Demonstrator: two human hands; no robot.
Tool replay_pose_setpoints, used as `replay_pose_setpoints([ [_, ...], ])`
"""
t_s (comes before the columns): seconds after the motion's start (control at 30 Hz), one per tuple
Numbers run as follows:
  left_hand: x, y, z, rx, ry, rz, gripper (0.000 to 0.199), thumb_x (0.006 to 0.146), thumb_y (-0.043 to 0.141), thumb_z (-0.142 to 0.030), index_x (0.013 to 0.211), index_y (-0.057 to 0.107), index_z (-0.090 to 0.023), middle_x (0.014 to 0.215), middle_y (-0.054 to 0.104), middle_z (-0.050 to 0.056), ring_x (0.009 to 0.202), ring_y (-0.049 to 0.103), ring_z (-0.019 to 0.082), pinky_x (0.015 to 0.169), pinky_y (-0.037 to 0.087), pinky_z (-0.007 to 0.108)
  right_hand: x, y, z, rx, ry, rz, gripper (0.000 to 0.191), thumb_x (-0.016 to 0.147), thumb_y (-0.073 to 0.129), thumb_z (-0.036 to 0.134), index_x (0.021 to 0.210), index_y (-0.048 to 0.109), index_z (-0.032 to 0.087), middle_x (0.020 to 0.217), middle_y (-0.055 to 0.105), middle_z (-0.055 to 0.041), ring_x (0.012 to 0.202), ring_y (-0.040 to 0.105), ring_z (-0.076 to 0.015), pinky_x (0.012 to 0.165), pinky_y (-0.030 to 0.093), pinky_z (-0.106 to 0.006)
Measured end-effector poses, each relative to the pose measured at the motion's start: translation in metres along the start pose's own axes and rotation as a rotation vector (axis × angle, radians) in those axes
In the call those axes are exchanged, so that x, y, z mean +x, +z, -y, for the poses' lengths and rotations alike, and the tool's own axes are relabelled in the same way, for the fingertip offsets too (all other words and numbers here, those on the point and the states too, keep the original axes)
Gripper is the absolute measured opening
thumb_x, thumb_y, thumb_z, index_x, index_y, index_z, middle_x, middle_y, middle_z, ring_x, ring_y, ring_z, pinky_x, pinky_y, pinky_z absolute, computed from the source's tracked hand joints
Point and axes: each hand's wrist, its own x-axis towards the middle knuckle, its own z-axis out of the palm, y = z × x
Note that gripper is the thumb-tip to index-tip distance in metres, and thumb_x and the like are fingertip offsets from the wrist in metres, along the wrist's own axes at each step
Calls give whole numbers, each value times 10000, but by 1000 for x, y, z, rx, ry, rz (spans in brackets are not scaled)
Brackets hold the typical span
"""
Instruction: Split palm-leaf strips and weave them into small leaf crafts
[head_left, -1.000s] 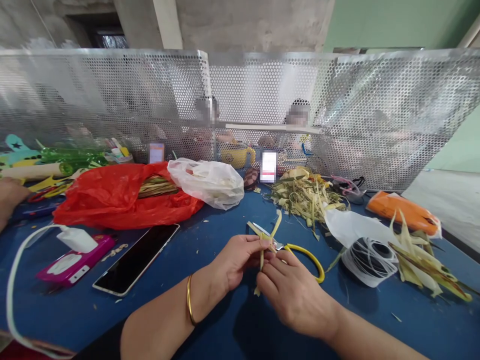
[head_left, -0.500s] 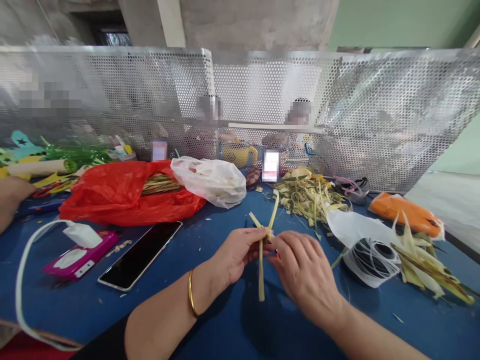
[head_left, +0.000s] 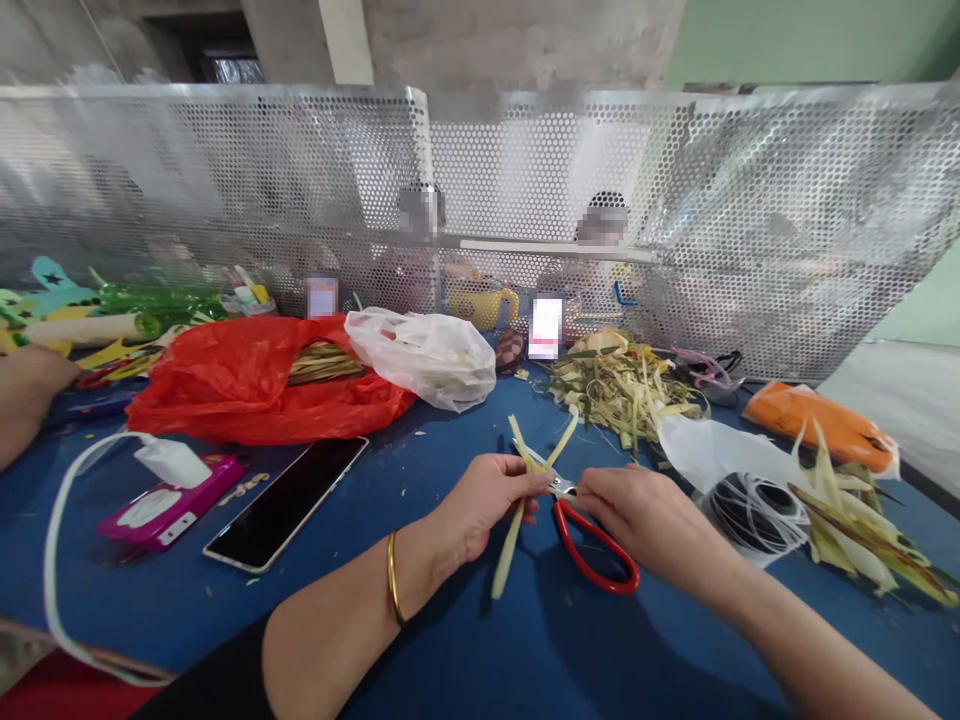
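My left hand (head_left: 487, 505), with a gold bangle on its wrist, pinches several crossed pale yellow-green husk strips (head_left: 508, 555) between thumb and fingers. Two ends stick up beyond the fingertips and one longer end hangs down toward me. My right hand (head_left: 637, 505) is closed close beside it, its fingertips pinching a strip end that points right. Red-handled scissors (head_left: 628, 572) show under and between my hands, blades pointing away to the left. Part of the blades is hidden by the strips and my left fingers. Whether the scissors rest on the table I cannot tell.
On the blue table (head_left: 442, 640) lie a phone (head_left: 289, 505), a magenta power strip (head_left: 169, 510), a red bag (head_left: 225, 385) and a white bag (head_left: 427, 360). A husk pile (head_left: 622, 385) and wire spool (head_left: 757, 515) are right. Another person's hand (head_left: 34, 395) is far left.
My right hand has shifted right and turned, uncovering the red-handled scissors. The held strips have rotated, with the lower end swinging left.
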Motion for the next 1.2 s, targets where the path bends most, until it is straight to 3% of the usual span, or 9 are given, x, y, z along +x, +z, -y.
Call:
replay_pose_setpoints([
  [0.27,0,2,0,-33,-12,31,314,552,851,-306,761,720,-112,620,580,-4,513,466,67,523,421,213,0,-12,-9,169,52,213,283,905,504,204,624,541,205,559,532,33,514,457,-111,493,277,-228],
  [0.33,-3,3,-2,15,-5,80,339,587,829,-367,791,728,-117,611,562,-10,521,465,71,521,408,210,1,-10,-11,204,68,75,245,919,505,246,694,595,210,643,596,16,581,522,-126,533,336,-230],
  [0.43,-8,7,-4,84,24,123,372,701,720,-474,802,731,-115,567,534,-11,510,457,78,510,384,211,1,-6,-10,293,87,-301,234,950,470,307,837,649,207,832,656,-33,744,592,-157,649,418,-254],
  [0.53,-12,12,-2,124,42,124,425,751,642,-534,739,712,-115,547,530,-4,496,446,84,490,353,215,2,-1,-3,178,77,-541,254,935,502,333,820,684,200,857,641,-63,799,582,-193,719,430,-312],
  [0.63,-14,17,0,102,65,147,445,745,625,-565,620,634,-138,522,500,-12,480,432,90,474,331,224,6,3,3,47,33,-543,281,915,542,338,719,692,203,856,653,-71,915,573,-237,876,401,-401],
  [0.73,-16,19,2,71,63,150,409,726,643,-531,581,576,-155,514,483,-18,478,433,97,476,330,231,12,8,4,208,71,-378,387,936,499,359,619,650,197,745,657,-34,879,595,-210,1008,322,-452],
  [0.87,-17,19,2,69,30,184,347,706,664,-465,588,600,-145,520,493,-10,482,430,101,495,341,241,16,13,5,773,297,-138,391,842,571,480,597,603,177,605,599,12,602,555,-130,728,465,-310],
  [0.97,-17,18,2,67,39,212,332,712,657,-446,589,629,-138,514,505,-2,482,440,109,509,356,249,17,17,12,1099,418,-133,362,739,658,507,627,572,174,563,563,27,516,525,-115,504,426,-236],
  [1.2,-19,19,0,124,51,275,328,730,621,-418,617,689,-117,633,614,62,497,461,118,521,397,256,16,22,25,1303,534,-182,353,690,692,485,650,493,196,455,470,85,349,495,-92,348,393,-195],
])
